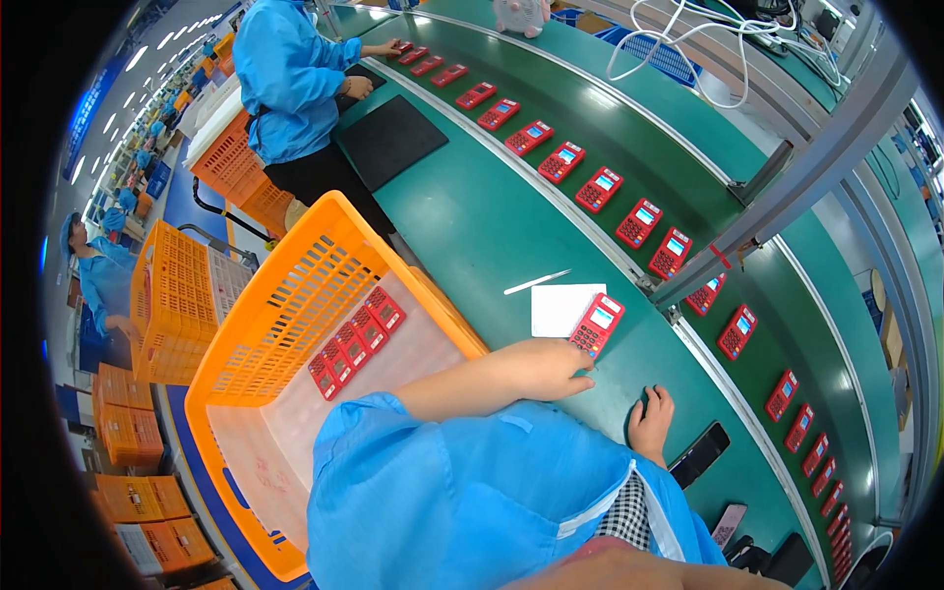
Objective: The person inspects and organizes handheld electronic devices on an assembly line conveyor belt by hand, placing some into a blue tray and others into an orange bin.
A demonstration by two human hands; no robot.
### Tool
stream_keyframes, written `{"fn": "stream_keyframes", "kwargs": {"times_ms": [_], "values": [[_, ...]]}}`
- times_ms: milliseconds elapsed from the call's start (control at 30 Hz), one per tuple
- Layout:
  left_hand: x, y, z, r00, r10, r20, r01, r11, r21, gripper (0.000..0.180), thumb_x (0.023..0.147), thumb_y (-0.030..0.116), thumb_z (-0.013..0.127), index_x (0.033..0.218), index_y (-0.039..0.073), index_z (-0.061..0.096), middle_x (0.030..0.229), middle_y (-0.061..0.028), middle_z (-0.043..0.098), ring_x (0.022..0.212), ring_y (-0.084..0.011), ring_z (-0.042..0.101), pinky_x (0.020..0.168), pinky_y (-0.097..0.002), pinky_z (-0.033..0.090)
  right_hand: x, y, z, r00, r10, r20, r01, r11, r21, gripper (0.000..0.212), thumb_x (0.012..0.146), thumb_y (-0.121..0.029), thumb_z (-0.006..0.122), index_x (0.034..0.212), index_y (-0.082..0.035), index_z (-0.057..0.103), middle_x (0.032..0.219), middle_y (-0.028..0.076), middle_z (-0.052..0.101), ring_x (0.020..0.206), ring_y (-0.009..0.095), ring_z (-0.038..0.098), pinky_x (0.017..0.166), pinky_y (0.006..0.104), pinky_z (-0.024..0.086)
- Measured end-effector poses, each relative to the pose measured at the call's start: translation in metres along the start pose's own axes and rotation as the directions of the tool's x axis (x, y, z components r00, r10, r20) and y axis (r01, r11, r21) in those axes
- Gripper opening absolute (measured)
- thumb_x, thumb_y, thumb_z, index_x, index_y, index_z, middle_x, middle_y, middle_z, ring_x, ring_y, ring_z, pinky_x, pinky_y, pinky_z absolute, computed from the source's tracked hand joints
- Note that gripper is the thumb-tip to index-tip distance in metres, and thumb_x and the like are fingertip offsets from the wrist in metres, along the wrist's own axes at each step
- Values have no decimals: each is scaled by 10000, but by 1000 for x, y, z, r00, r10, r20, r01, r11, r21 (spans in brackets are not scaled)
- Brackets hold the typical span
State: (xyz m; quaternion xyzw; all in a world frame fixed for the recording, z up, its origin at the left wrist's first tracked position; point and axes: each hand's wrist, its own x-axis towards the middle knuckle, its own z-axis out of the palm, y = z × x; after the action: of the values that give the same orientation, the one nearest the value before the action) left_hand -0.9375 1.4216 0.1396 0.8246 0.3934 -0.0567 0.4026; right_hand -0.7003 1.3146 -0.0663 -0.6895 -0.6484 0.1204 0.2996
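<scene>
My left hand (pixel 553 370) reaches across my body to a red payment terminal (pixel 597 324) with a lit screen and dark keys. Its fingers are closed at the terminal's lower end, and part of the grip is hidden behind the hand. The terminal lies over the right edge of a white paper sheet (pixel 556 309) on the green worktop. A thin white pen-like stick (pixel 537 282) lies just beyond the sheet. My right hand (pixel 650 423) rests on the worktop further right, holding nothing, its fingers loosely bent and apart.
At my left an orange crate (pixel 280 324) holds several red terminals (pixel 356 344). Beyond a metal rail, a green conveyor (pixel 580 147) carries a line of similar terminals. A black phone (pixel 699 454) lies by my right hand. Further along, a co-worker in blue (pixel 295 84) reaches to the belt.
</scene>
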Motion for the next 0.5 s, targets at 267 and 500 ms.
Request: {"fn": "stream_keyframes", "kwargs": {"times_ms": [267,500], "values": [[-1,-5,-8,1000,10,-8,-10,1000,-20,376,830,316,495,1029,6,569,956,-210,593,883,-356,569,783,-421,444,3,-7,1,1000,-8,-1,8,1000,2,309,735,-59,559,1035,5,524,1104,204,468,1021,366,439,883,423,365],[-4,-6,-14,1000,12,-5,-12,1000,-24,371,825,304,501,1027,1,568,928,-216,599,865,-358,574,775,-419,447,9,-15,-1,1000,3,7,-3,1000,1,308,744,-65,561,1042,1,519,1113,203,465,1029,363,437,892,424,362]]}}
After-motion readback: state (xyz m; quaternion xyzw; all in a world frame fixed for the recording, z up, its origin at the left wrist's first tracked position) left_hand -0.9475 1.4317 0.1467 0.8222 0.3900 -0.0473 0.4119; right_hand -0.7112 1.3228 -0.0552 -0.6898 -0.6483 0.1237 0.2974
